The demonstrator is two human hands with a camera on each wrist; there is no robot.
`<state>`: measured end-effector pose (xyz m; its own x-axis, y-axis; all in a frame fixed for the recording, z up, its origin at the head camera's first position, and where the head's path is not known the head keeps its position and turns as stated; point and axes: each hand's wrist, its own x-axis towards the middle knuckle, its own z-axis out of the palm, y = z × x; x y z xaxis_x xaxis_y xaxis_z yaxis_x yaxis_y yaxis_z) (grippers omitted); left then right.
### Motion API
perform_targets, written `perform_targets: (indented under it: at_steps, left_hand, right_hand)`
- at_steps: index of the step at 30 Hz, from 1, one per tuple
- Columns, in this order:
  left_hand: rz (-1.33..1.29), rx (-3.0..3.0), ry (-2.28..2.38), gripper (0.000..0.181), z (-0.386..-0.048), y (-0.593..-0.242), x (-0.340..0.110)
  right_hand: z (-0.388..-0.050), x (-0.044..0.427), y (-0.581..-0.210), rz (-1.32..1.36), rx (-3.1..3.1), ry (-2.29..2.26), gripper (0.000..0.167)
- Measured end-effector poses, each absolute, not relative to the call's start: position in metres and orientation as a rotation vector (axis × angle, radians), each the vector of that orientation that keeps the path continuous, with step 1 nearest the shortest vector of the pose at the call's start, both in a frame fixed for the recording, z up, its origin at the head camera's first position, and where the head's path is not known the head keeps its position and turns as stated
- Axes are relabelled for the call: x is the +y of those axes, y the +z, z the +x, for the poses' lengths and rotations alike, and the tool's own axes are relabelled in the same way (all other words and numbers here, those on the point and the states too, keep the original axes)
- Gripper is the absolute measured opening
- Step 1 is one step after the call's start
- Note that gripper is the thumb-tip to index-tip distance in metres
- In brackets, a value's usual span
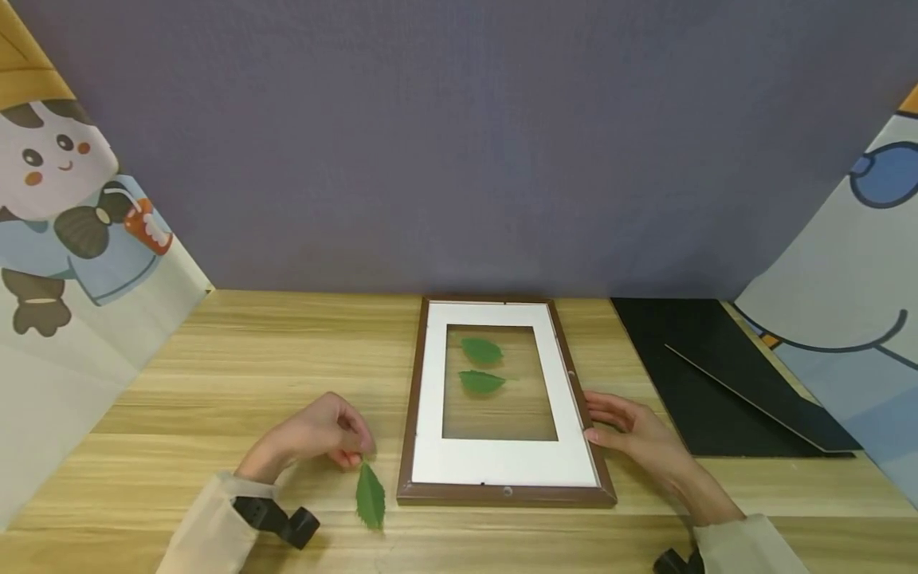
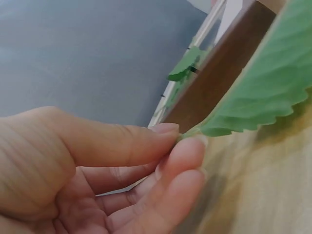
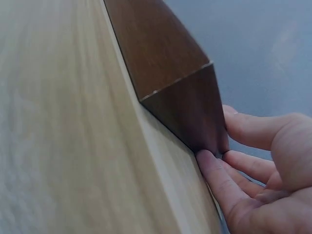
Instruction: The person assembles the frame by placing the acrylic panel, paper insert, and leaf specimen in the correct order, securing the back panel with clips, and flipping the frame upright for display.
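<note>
Green leaf [image 1: 370, 496] just left of a brown frame [image 1: 459, 497], left hand [image 1: 326, 434] with its grip pinched together on the stem, right hand [image 1: 641, 442] holding the frame's right edge, two leaves [image 1: 482, 351] within the white border [image 1: 495, 464], black boards [image 1: 717, 414] farther right on the wooden counter [image 1: 301, 343].

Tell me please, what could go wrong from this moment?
The left hand pinches the serrated green leaf only at its thin stem, so it might slip or twist.

The right hand holds the side of the rectangular brown frame; a sudden push could shift the two green leaves lying inside the window of the white rectangular mat.
</note>
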<state>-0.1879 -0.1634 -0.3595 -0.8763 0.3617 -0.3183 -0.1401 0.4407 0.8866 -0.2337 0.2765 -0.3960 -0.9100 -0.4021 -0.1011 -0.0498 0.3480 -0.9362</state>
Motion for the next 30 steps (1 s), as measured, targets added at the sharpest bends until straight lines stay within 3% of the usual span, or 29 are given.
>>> perform_targets:
  at_steps: [30]
  left_hand:
    - [0.111,2.359,1.563,0.018,-0.196,-0.335,-0.165]
  right_hand:
    - [-0.235,0.275,-0.395,-0.394,2.294,-1.608,0.064]
